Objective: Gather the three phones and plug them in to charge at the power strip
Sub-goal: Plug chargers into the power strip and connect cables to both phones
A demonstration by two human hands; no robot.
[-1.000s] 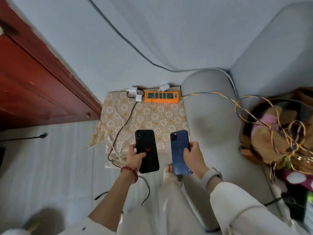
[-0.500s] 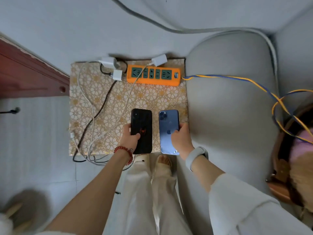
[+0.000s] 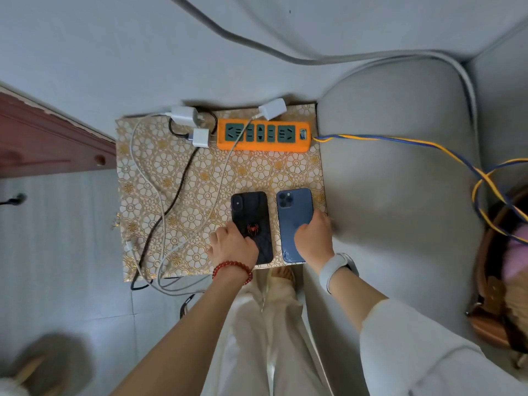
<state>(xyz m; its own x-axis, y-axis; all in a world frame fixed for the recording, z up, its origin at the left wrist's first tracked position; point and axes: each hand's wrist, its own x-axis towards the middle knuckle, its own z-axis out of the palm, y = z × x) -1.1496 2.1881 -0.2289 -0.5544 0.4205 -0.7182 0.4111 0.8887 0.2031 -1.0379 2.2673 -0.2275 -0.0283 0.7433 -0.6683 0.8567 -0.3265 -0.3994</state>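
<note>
Left hand [image 3: 233, 247] grips the black phone [image 3: 251, 225] & right hand [image 3: 314, 238] the blue phone [image 3: 294, 221], fingers closed on each, both laid face-down mid-frame on the table [image 3: 257, 172], probably to reach cables [image 3: 160, 201] from the power strip [image 3: 263, 135] in upper centre.

Colours on the table:
orange power strip [image 3: 263, 136] (green sockets), gold floral tablecloth [image 3: 177, 195], black phone [image 3: 251, 224] with red spider, blue phone [image 3: 294, 215], white chargers [image 3: 183, 115].
</note>
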